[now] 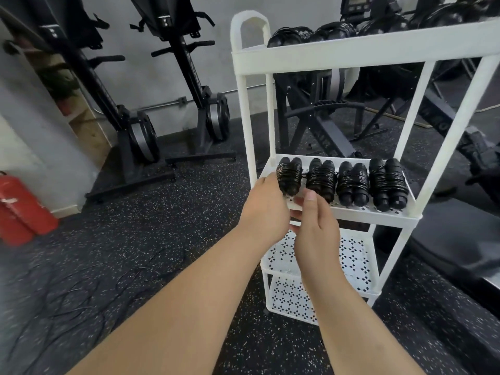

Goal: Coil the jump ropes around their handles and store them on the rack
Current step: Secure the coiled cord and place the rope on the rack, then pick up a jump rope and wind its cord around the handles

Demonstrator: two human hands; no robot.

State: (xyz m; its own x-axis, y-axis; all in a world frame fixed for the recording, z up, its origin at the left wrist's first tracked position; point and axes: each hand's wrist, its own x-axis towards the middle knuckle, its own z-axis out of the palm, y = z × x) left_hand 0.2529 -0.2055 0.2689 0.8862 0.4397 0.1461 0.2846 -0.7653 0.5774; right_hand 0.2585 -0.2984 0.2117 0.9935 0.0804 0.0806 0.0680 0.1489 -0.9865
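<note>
A white rack (389, 216) stands in front of me. Its middle shelf carries several black jump ropes coiled round their handles, side by side. My left hand (266, 205) is at the near end of the leftmost coiled rope (289, 175), with its fingers curled round that end; the fingertips are hidden. My right hand (315, 226) hovers just below and right of it at the shelf's front edge, thumb up and fingers relaxed, holding nothing. More coiled ropes (311, 33) fill the top shelf. Loose black ropes (81, 290) lie on the floor to my left.
Two upright black rowing machines (140, 131) lean on the wall at the back left. A red fire extinguisher (21, 209) lies at the far left. More black gym equipment (324, 123) stands behind the rack. The lower perforated shelves (354, 261) hold nothing visible.
</note>
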